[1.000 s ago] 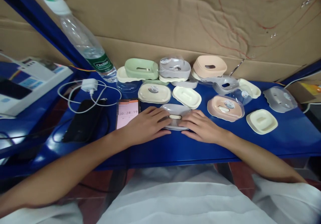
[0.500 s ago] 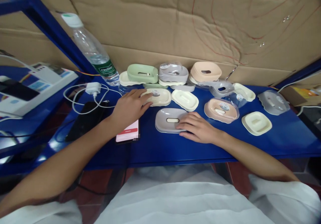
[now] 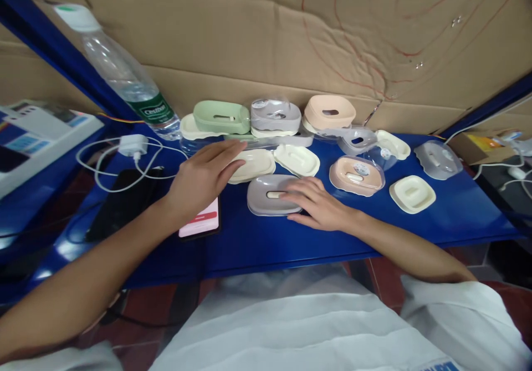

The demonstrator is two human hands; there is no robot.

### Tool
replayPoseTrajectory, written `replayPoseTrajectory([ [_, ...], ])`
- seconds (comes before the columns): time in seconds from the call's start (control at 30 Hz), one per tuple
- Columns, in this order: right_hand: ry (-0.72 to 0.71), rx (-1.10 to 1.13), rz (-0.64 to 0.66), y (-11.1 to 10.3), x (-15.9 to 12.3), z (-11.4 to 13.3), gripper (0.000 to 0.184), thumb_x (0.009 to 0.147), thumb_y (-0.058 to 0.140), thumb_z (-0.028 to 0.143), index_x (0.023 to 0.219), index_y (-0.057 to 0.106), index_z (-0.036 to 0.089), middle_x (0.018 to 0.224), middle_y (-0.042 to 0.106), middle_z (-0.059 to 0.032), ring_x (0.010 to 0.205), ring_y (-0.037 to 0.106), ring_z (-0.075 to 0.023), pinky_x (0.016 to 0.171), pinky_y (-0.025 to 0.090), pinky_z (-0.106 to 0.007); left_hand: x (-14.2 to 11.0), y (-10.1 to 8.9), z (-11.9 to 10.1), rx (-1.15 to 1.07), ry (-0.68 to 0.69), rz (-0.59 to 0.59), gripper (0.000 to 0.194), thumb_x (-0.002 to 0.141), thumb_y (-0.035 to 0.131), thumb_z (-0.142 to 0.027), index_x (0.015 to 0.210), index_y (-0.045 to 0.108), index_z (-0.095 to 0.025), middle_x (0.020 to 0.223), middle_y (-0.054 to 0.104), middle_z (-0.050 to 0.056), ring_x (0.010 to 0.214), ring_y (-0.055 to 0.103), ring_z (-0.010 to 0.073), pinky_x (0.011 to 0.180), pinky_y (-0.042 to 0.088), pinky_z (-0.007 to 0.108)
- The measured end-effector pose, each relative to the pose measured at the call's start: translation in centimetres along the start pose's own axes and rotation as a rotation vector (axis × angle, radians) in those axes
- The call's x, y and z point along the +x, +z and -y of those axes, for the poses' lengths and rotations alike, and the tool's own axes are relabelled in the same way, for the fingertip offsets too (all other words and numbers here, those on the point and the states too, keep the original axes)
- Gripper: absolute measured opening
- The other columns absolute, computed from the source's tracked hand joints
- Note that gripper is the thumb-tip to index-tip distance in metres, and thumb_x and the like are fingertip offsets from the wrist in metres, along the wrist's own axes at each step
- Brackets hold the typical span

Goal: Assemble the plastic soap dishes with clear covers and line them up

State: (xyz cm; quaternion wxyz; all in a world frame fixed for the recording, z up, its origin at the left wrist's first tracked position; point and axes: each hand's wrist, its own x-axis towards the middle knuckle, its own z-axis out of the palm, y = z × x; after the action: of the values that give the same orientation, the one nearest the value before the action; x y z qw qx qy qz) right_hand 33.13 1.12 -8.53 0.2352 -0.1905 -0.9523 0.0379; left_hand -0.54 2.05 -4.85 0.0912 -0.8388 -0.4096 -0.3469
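My left hand [image 3: 203, 178] reaches over the blue table [image 3: 291, 238] to a cream soap dish [image 3: 253, 164]. Its fingers and thumb close on the near edge of a clear lid [image 3: 266, 145] that is raised slightly above that dish. My right hand [image 3: 318, 206] lies flat with fingers apart on the right end of a grey soap dish [image 3: 266, 196], which sits in front of me. A phone with a pink screen [image 3: 201, 222] lies partly under my left wrist.
Several more soap dishes stand behind: green [image 3: 220, 117], grey [image 3: 275, 117], peach [image 3: 330, 111], a peach one with a lid [image 3: 356, 175], cream ones [image 3: 412, 193]. A water bottle [image 3: 124, 82] leans at back left, by a white charger [image 3: 132, 145] and a black phone [image 3: 124, 199]. Cardboard [image 3: 291, 38] walls the back.
My left hand left the grey dish, crossed to the cream dish at the back left and took hold of its clear lid. My right hand stayed on the grey dish.
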Motion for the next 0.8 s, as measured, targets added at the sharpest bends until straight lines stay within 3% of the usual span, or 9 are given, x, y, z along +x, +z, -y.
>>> replayPoseTrajectory([
  [0.1, 0.090, -0.114, -0.165, 0.5, -0.2, 0.1, 0.059, 0.109, 0.068, 0.048, 0.162, 0.049, 0.029, 0.162, 0.056, -0.0183, 0.156, 0.052, -0.0372, 0.127, 0.041, -0.065, -0.2, -1.2, -2.2, 0.001, 0.151, -0.039, 0.054, 0.111, 0.068, -0.025, 0.164, 0.055, -0.028, 0.147, 0.075, 0.009, 0.135, 0.074, 0.0276, 0.119, 0.059, 0.043],
  [0.17, 0.110, -0.165, -0.256, 0.6, -0.3, 0.1, 0.064, 0.106, 0.073, 0.045, 0.163, 0.046, 0.032, 0.166, 0.051, -0.0168, 0.159, 0.048, -0.0381, 0.130, 0.038, -0.067, -0.5, -1.4, -3.2, 0.000, 0.217, -0.037, 0.061, 0.108, 0.072, -0.021, 0.166, 0.051, -0.025, 0.145, 0.076, 0.011, 0.132, 0.075, 0.0275, 0.117, 0.061, 0.041],
  [0.3, 0.065, -0.115, -0.341, 0.4, -0.1, -0.1, 0.060, 0.105, 0.076, 0.040, 0.157, 0.048, 0.032, 0.148, 0.063, -0.0128, 0.143, 0.062, -0.0335, 0.119, 0.051, -0.059, -0.9, -0.5, -3.8, 0.015, 0.261, -0.023, 0.057, 0.109, 0.071, -0.018, 0.163, 0.052, -0.017, 0.135, 0.080, 0.013, 0.119, 0.080, 0.0265, 0.109, 0.065, 0.038],
  [0.43, 0.085, -0.039, -0.357, -0.1, 0.1, -0.6, 0.035, 0.107, 0.073, 0.038, 0.137, 0.060, 0.027, 0.124, 0.073, -0.0088, 0.118, 0.072, -0.0287, 0.101, 0.057, -0.049, -1.5, -0.3, -3.8, 0.016, 0.281, 0.032, 0.061, 0.110, 0.068, -0.020, 0.167, 0.047, -0.021, 0.136, 0.080, 0.012, 0.117, 0.081, 0.0270, 0.108, 0.066, 0.039],
  [0.53, 0.051, 0.031, -0.359, -1.0, 0.1, -0.3, 0.018, 0.110, 0.067, 0.031, 0.127, 0.066, 0.026, 0.113, 0.077, -0.0068, 0.108, 0.073, -0.0258, 0.095, 0.057, -0.044, -1.9, -1.0, -3.9, -0.030, 0.185, 0.119, 0.062, 0.112, 0.064, -0.021, 0.170, 0.046, -0.027, 0.143, 0.077, 0.010, 0.125, 0.078, 0.0295, 0.113, 0.064, 0.045],
  [0.63, 0.005, 0.099, -0.342, -2.4, 0.2, 0.9, 0.021, 0.111, 0.063, 0.031, 0.131, 0.068, 0.029, 0.109, 0.078, -0.0043, 0.098, 0.075, -0.0236, 0.089, 0.058, -0.043, -1.8, -1.4, -4.0, -0.053, 0.099, 0.248, 0.047, 0.113, 0.059, -0.027, 0.160, 0.060, -0.029, 0.142, 0.077, 0.010, 0.129, 0.077, 0.0318, 0.115, 0.064, 0.052],
  [0.73, -0.062, 0.128, -0.309, -3.4, 0.9, 2.2, 0.023, 0.112, 0.063, 0.032, 0.134, 0.067, 0.029, 0.105, 0.079, -0.0022, 0.089, 0.074, -0.0207, 0.083, 0.058, -0.039, -1.6, -0.9, -3.9, -0.095, 0.175, 0.368, 0.031, 0.114, 0.059, -0.027, 0.141, 0.074, -0.031, 0.135, 0.079, 0.008, 0.129, 0.076, 0.0304, 0.117, 0.063, 0.053],
  [0.8, -0.098, 0.121, -0.263, -3.6, 1.7, 2.6, 0.019, 0.113, 0.062, 0.031, 0.131, 0.068, 0.026, 0.105, 0.079, -0.0025, 0.090, 0.074, -0.0193, 0.083, 0.058, -0.036, -1.5, -0.2, -4.0, -0.133, 0.247, 0.389, 0.029, 0.112, 0.059, -0.022, 0.132, 0.078, -0.032, 0.137, 0.079, 0.007, 0.135, 0.073, 0.0296, 0.121, 0.059, 0.054],
])
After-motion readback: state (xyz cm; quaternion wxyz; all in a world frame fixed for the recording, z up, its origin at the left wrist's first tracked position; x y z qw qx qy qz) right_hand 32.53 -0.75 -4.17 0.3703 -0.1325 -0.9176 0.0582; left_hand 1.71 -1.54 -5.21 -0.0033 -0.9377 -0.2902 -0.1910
